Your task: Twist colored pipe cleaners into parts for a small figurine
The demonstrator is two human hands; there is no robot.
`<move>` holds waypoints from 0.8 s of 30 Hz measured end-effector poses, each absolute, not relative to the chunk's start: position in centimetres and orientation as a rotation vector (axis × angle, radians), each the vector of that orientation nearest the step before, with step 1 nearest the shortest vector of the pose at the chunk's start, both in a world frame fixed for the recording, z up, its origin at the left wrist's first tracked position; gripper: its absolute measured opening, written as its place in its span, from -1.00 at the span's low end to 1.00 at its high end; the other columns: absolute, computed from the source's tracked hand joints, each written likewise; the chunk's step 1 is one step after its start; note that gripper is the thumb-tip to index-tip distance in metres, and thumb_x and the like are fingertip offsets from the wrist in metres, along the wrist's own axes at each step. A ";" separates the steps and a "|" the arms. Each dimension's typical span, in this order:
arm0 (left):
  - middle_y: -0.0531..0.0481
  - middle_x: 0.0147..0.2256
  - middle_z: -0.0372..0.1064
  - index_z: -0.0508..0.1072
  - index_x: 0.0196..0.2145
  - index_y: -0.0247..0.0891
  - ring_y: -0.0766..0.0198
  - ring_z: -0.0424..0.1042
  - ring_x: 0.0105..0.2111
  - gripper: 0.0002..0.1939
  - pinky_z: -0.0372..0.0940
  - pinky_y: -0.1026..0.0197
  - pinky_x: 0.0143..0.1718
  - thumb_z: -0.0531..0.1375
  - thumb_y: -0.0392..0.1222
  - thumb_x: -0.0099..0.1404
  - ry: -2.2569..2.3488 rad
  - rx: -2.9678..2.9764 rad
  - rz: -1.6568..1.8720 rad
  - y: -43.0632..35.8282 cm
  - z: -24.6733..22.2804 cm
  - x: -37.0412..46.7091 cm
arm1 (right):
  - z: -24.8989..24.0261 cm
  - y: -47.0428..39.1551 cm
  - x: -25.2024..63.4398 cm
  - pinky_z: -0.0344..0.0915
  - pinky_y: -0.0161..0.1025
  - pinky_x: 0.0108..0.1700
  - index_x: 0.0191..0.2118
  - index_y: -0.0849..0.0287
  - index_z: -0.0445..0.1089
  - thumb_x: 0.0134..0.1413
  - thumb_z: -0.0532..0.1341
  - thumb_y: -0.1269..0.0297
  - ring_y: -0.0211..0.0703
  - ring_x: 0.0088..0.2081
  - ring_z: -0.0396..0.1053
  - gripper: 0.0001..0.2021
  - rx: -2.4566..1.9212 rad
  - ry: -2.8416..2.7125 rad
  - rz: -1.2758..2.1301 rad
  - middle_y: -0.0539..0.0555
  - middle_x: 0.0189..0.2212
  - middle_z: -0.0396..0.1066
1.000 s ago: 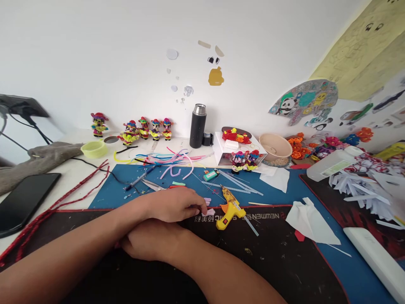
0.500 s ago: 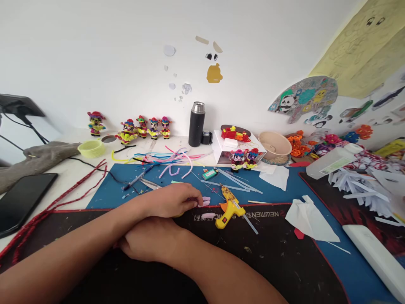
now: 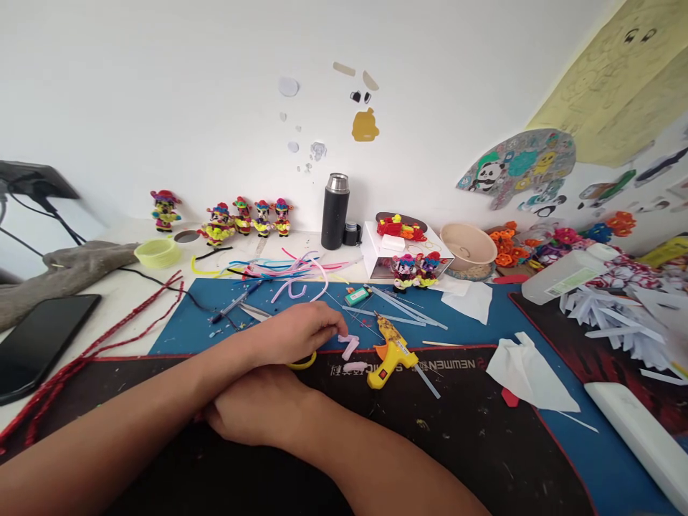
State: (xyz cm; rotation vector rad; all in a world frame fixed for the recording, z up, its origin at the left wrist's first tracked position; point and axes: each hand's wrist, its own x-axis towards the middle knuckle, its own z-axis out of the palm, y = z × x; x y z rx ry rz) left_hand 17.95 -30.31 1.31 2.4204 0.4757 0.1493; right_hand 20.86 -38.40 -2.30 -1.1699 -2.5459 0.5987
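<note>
My left hand (image 3: 301, 331) reaches over the mat with its fingers bent down and together. Their tips meet one end of a bent lavender pipe cleaner piece (image 3: 351, 347). Another short lavender piece (image 3: 355, 367) lies just below it. My right hand (image 3: 250, 405) is curled on the black mat beneath my left forearm, which covers most of its fingers; anything inside it is hidden. A yellow glue gun (image 3: 395, 355) rests right of the lavender pieces. Beside my left hand, yellow-handled scissors (image 3: 302, 361) are partly covered.
Several glue sticks (image 3: 408, 308) and a green box (image 3: 357, 295) lie beyond my hands. Farther back are loose pipe cleaners (image 3: 290, 269), a black thermos (image 3: 335, 215) and small figures (image 3: 261, 218). A phone (image 3: 46, 344) is at left, tissue (image 3: 529, 373) at right.
My left hand has shifted slightly up and away from the lavender piece's lower part. That piece now shows an angled bend instead of two parallel legs. My right hand stays put.
</note>
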 end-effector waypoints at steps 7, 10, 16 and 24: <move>-0.12 -0.02 0.55 0.61 -0.10 -0.18 0.08 0.44 0.05 -0.70 0.31 0.10 0.12 0.09 -0.39 0.45 0.283 2.530 0.091 -30.1 0.0 18.2 | -2.8 -38.6 20.7 0.18 0.04 0.41 0.39 0.32 0.29 0.49 0.13 0.19 0.19 0.33 0.31 -0.50 -1.183 -2.580 0.534 0.24 0.37 0.31; -0.16 0.04 0.53 0.60 -0.01 -0.21 0.04 0.42 0.09 -0.67 0.30 0.05 0.16 0.10 -0.41 0.44 0.269 2.590 0.073 -30.2 -0.4 18.3 | -3.2 -38.7 20.6 0.05 0.04 0.48 0.43 0.28 0.23 0.48 0.15 0.18 0.16 0.41 0.21 -0.47 -1.208 -2.575 0.503 0.20 0.43 0.22; -0.21 0.04 0.53 0.58 0.05 -0.26 0.00 0.42 0.11 -0.66 0.28 -0.04 0.23 0.09 -0.38 0.45 0.335 2.612 0.124 -30.3 -0.7 17.9 | -3.1 -38.7 20.7 0.03 0.06 0.49 0.46 0.30 0.17 0.48 0.13 0.23 0.15 0.43 0.16 -0.45 -1.157 -2.583 0.505 0.22 0.46 0.17; -0.15 0.04 0.47 0.59 0.03 -0.17 0.06 0.44 0.07 -0.68 0.28 0.03 0.21 0.12 -0.36 0.46 0.355 2.620 0.187 -30.8 -0.4 17.8 | -3.4 -38.9 20.6 0.07 0.06 0.48 0.43 0.27 0.22 0.49 0.11 0.23 0.16 0.44 0.13 -0.49 -1.195 -2.577 0.494 0.18 0.46 0.16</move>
